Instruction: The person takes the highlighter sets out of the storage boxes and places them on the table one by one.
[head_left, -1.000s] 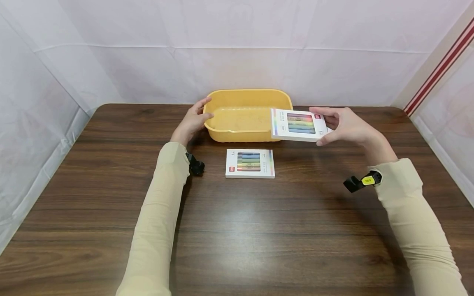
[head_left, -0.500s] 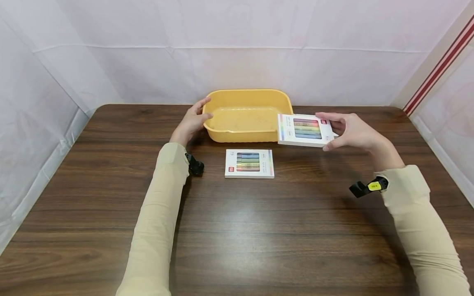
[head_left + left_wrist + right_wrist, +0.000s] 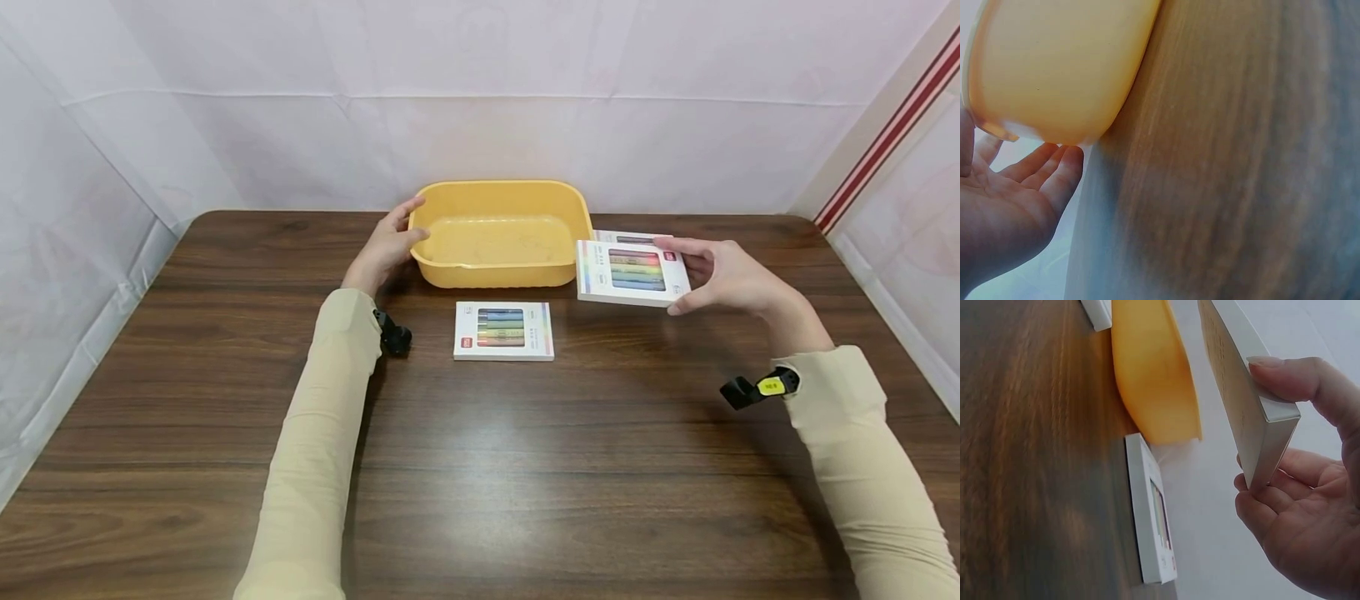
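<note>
My right hand [image 3: 705,271] pinches a white box of coloured pens [image 3: 632,272] by its right end and holds it just above the table, to the right of a yellow tub [image 3: 501,233]. In the right wrist view the thumb presses the held box [image 3: 1241,394] on top, with the fingers [image 3: 1272,512] beneath. A second box [image 3: 504,331] lies flat in front of the tub. A third box [image 3: 622,237] peeks out behind the held one, beside the tub's right wall. My left hand [image 3: 393,242] rests with straight fingers [image 3: 1054,175] against the tub's [image 3: 1054,62] left wall.
The dark wooden table [image 3: 480,467] stretches wide toward me. White sheeting walls [image 3: 480,108] close it in at the back and on both sides. Small cameras sit on both wrists.
My right hand has carried its box rightward and down, from over the tub's right rim to beside the tub. The third box now shows behind it. The left hand has stayed put.
</note>
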